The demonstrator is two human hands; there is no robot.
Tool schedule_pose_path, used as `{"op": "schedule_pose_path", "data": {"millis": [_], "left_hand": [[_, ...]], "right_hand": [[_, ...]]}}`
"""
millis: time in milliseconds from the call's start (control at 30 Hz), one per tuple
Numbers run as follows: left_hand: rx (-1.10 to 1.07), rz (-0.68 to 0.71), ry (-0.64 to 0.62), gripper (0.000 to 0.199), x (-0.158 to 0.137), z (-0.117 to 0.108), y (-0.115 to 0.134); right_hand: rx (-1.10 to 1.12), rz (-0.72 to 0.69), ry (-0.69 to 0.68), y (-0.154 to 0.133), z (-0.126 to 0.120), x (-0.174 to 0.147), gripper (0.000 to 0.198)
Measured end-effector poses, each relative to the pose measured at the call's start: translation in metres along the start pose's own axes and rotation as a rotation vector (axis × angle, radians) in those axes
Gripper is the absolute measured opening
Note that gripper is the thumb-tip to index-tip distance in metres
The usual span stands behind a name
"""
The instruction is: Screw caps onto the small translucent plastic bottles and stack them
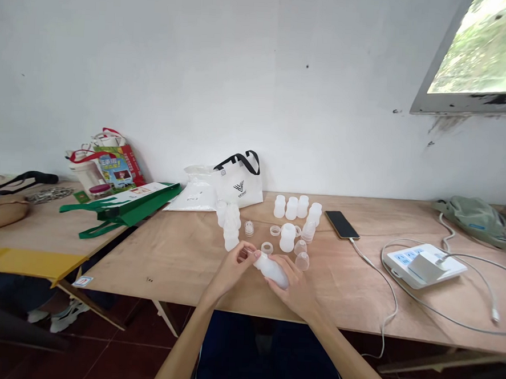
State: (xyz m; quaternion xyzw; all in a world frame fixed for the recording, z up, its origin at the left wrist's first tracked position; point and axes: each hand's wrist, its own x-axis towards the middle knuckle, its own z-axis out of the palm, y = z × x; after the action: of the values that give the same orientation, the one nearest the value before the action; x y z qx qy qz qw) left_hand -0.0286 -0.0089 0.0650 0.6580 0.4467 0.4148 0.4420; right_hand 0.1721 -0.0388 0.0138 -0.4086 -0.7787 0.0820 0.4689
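Fingers of the right hand (293, 286) grip the tilted bottle (272, 269); fingers of the left hand (236, 264) meet its mouth, hold unclear; slackening could drop it against the ring (267, 248).

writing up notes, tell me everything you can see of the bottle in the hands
The bottle is white and cloudy, apparently plastic, with a smooth, rounded body. It is held on a slant near the front edge of the wooden table, one end toward the left hand, whose fingers are at that end. The right hand grips the body. Any fitting at the end is too small to tell.
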Motion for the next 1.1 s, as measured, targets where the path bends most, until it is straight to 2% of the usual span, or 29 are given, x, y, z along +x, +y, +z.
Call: {"op": "schedule_pose_path", "data": {"millis": [133, 267, 467, 767, 967, 1100], "left_hand": [[0.014, 0.038, -0.054, 0.032, 0.0, -0.003, 0.0], [0.007, 0.09, -0.167, 0.028, -0.005, -0.011, 0.008], [0.063, 0.028, -0.044, 0.031, -0.001, -0.011, 0.003], [0.015, 0.091, -0.232, 0.028, -0.007, -0.019, 0.012], [0.009, 0.029, -0.138, 0.029, -0.002, -0.016, 0.004], [0.014, 0.051, -0.152, 0.028, -0.001, -0.014, 0.004]], "right_hand": [[-0.006, -0.01, 0.005, 0.001, 0.0, 0.0, 0.041], [-0.004, 0.016, 0.01, 0.001, 0.0, 0.001, 0.039], [-0.006, 0.012, -0.033, 0.004, 0.003, -0.003, 0.043], [-0.012, 0.042, -0.024, 0.002, 0.001, -0.002, 0.037], [-0.018, 0.038, -0.03, 0.001, 0.001, -0.003, 0.038], [-0.008, 0.029, -0.029, 0.002, 0.001, -0.002, 0.037]]}}
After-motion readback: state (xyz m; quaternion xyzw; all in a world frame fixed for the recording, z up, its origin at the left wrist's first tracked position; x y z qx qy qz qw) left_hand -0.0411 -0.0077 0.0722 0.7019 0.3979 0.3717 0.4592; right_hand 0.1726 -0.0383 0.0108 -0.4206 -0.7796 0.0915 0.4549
